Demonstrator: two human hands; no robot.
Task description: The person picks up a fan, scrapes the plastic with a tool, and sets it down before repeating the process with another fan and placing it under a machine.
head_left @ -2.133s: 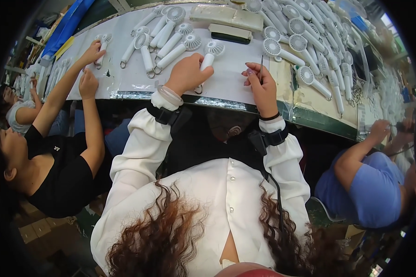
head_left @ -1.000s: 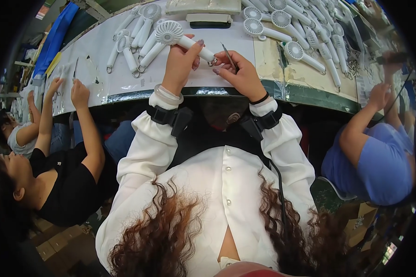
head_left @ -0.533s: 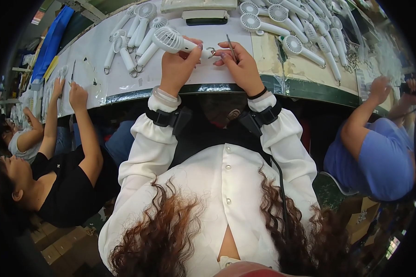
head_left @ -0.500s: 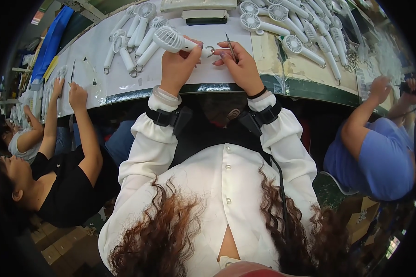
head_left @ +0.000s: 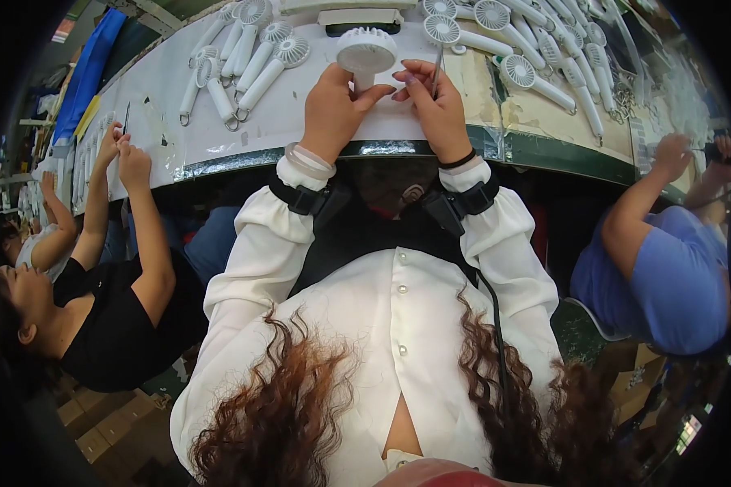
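Note:
A white handheld fan [head_left: 367,51] stands head up over the near edge of the table. My left hand [head_left: 334,112] is closed round its handle, which the fingers partly hide. Beside it, my right hand [head_left: 436,114] is closed on a slim metal tool [head_left: 439,69] that points up and away from me; its exact kind is unclear. The right fingertips are pinched together just right of the fan's handle. Whether they hold a small part or touch the fan cannot be made out.
White handheld fans [head_left: 278,65] with metal rings lie at the left, and a larger heap of fans [head_left: 536,57] lies at the right. A dark-fronted box [head_left: 364,28] stands at the back. Co-workers sit on both sides, one in black [head_left: 122,316], one in blue [head_left: 666,276].
The fan has swung from lying sideways, its ringed end by my right fingers, to head up. Both hands have shifted slightly right. One more fan now lies with the left group.

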